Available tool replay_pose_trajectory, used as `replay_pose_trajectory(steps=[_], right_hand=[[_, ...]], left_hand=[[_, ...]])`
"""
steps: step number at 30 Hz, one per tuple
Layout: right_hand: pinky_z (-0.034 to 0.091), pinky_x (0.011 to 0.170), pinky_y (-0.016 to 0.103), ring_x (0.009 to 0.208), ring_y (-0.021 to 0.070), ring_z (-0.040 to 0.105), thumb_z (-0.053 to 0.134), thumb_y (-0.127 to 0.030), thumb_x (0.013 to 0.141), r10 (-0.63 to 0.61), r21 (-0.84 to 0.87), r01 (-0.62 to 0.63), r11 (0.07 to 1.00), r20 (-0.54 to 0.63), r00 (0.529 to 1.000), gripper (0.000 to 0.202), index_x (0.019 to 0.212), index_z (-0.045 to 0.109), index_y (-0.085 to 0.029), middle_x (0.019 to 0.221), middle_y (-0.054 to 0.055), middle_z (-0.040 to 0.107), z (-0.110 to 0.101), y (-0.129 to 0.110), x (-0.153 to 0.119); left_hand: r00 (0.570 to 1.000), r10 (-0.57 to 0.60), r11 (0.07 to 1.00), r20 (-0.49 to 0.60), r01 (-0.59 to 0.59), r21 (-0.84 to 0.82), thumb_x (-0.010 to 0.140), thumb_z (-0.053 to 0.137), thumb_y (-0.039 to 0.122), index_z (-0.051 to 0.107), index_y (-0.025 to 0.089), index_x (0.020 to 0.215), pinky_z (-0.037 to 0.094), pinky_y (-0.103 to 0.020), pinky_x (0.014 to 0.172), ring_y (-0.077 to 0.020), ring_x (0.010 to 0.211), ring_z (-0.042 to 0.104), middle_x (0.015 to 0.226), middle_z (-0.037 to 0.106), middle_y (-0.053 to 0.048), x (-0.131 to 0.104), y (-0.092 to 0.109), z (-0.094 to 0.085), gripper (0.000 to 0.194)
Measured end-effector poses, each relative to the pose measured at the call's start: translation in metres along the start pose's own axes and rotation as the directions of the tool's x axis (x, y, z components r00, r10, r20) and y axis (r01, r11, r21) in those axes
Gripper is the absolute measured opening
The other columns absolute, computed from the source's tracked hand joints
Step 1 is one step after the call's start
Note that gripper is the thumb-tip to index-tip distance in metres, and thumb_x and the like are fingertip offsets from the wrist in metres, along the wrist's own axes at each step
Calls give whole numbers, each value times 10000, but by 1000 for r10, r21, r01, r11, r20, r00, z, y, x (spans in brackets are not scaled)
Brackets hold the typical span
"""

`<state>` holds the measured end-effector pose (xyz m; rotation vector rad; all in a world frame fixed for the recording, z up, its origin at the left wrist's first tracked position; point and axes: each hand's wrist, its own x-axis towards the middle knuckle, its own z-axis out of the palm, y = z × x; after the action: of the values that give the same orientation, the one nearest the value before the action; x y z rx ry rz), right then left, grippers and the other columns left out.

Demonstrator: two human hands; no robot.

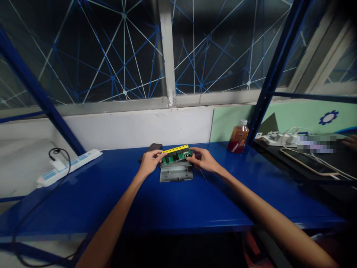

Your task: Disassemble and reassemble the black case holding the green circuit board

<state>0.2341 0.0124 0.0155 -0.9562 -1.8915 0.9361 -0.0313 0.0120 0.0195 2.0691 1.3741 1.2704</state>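
Between both hands a green circuit board with a yellow strip along its far edge is held slightly tilted, its right end higher. My left hand pinches the board's left end with thumb and fingers. At the other end, my right hand grips the board's right edge. Just below the board, a grey casing half lies on the blue table. Behind my left hand rests a dark phone, partly covered. A thin dark object lies under my right hand; its kind is unclear.
A bottle of reddish-brown drink stands at the back right. On the left lies a white power strip with a black cable. Blue frame posts flank the table. At far right, another person's hand is near a tablet and white cables.
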Motion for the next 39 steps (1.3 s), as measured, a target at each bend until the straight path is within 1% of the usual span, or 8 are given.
replay_pose_trajectory(steps=[3, 8, 16, 22, 25, 30, 34, 39], right_hand=[[450, 461, 264, 404, 104, 487, 622, -411, 813, -10, 19, 10, 1000, -3, 1000, 419, 1137, 571, -149, 510, -78, 448, 0, -3, 0], [389, 396, 241, 371, 109, 488, 511, -517, 856, 20, 134, -19, 991, -4, 1000, 419, 1000, 604, -134, 499, -50, 501, 0, -7, 1], [385, 378, 225, 338, 113, 483, 541, -444, 845, 27, 237, -35, 971, 33, 999, 416, 1079, 590, -103, 425, -56, 525, 0, -4, 3], [315, 290, 216, 253, 97, 405, 568, -475, 815, 167, 196, -165, 967, 6, 986, 355, 698, 606, -143, 354, -18, 528, 3, -3, -1], [296, 267, 210, 241, 91, 409, 570, -502, 807, 215, 148, -215, 965, 13, 977, 423, 542, 518, -176, 370, 12, 558, 4, -1, -2], [341, 276, 216, 271, 108, 472, 524, -552, 826, 205, -2, -206, 979, -87, 975, 471, 548, 560, -174, 431, 48, 622, 5, -3, -3], [362, 305, 235, 285, 128, 497, 498, -557, 839, 170, -104, -187, 977, -152, 974, 487, 518, 524, -192, 393, 28, 579, 7, -8, -6], [336, 410, 250, 369, 121, 495, 437, -526, 882, 0, -338, -73, 938, -212, 977, 502, 503, 480, -200, 395, 2, 509, 11, -18, -11]], left_hand=[[1000, 21, 999, 21, -22, 32, 844, 545, 462, 702, 140, 808, 319, -195, 480, -105, 495, 466, 521, 533, 22, 0, 1, 0, 359], [999, 25, 999, 26, -26, 29, 853, 524, 474, 697, 141, 797, 333, -195, 493, -113, 516, 483, 535, 546, 16, 0, 0, 0, 380], [999, 17, 999, 35, -18, 27, 869, 494, 486, 645, 140, 729, 305, -196, 475, -99, 480, 438, 524, 509, 33, -2, 6, 1, 403], [995, 25, 996, 96, -33, 85, 877, 477, 465, 609, 147, 618, 283, -205, 481, -96, 477, 413, 506, 504, 30, -2, 10, -3, 431], [986, 16, 996, 167, -31, 86, 865, 494, 460, 579, 149, 550, 278, -209, 479, -93, 460, 407, 482, 506, 28, -2, 8, -4, 450], [976, -7, 999, 220, -3, 43, 868, 473, 480, 494, 164, 454, 287, -220, 481, -92, 426, 390, 423, 472, 23, -3, 3, -3, 522], [958, -39, 999, 283, 42, -7, 874, 458, 503, 447, 173, 432, 287, -230, 483, -90, 410, 373, 400, 437, 24, -4, 5, -2, 551], [950, -104, 986, 294, 136, -93, 852, 499, 510, 436, 169, 434, 287, -231, 485, -80, 402, 369, 401, 433, 30, -4, 7, -5, 543]])
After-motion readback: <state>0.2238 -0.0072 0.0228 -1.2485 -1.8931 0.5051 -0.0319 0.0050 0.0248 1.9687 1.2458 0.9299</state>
